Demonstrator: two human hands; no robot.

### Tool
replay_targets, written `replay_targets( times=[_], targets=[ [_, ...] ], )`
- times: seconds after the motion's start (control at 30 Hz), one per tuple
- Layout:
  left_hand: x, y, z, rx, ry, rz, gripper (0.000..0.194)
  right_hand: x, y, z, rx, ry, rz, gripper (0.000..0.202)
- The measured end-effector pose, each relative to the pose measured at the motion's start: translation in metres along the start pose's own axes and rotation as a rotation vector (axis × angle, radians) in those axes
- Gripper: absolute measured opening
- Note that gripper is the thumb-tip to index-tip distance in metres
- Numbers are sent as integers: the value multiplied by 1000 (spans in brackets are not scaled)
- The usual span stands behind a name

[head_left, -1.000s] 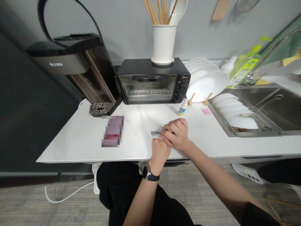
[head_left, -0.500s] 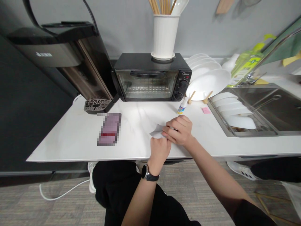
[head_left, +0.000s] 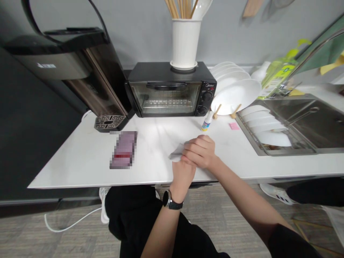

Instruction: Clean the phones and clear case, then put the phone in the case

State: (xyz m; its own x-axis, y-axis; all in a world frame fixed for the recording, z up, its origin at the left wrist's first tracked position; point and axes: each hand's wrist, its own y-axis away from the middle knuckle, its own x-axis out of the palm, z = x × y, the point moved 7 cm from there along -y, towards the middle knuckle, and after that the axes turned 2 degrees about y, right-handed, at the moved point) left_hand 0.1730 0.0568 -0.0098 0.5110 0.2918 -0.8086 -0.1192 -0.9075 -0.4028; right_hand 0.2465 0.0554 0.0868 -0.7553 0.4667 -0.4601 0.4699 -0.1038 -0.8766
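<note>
My left hand (head_left: 184, 174), with a black watch on the wrist, is closed near the counter's front edge. Across it lies my right hand (head_left: 201, 152), fingers bent and closed, covering the left fingertips. A thin grey-white sheet (head_left: 176, 153), paper or cloth, pokes out to the left from between the two hands; the rest of it is hidden in them. Just beyond the right hand a small white bottle (head_left: 206, 123) with a blue and yellow label stands upright on the counter.
On the white counter (head_left: 150, 172) a blurred-out purple item (head_left: 124, 148) lies at left. Behind stand a drink dispenser (head_left: 94, 86) and a black toaster oven (head_left: 166, 98). White plates (head_left: 238, 96), a pink note (head_left: 234, 126) and a sink (head_left: 317, 125) are at right.
My right hand has turned and closed further over the left hand. A small dark bit that showed between its fingers is now hidden. The view has shifted slightly.
</note>
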Motion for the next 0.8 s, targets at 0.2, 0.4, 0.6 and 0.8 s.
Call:
replay_targets(
  times=[0.2, 0.4, 0.6, 0.8],
  targets=[
    [-12, -4, -1, -94, 19, 3, 10, 2, 34, -35, 895, -126, -385, 45],
    [-7, 4, 1, -25, -95, 21, 16, -6, 12, -7, 470, 17, -232, 38],
    [-3, 5, -7, 37, -162, 50, 20, -4, -3, 2, 0, 66, 47, 33],
    [-13, 2, -5, -54, -50, 13, 12, -6, 23, -21, 875, -106, -355, 41]
  ],
)
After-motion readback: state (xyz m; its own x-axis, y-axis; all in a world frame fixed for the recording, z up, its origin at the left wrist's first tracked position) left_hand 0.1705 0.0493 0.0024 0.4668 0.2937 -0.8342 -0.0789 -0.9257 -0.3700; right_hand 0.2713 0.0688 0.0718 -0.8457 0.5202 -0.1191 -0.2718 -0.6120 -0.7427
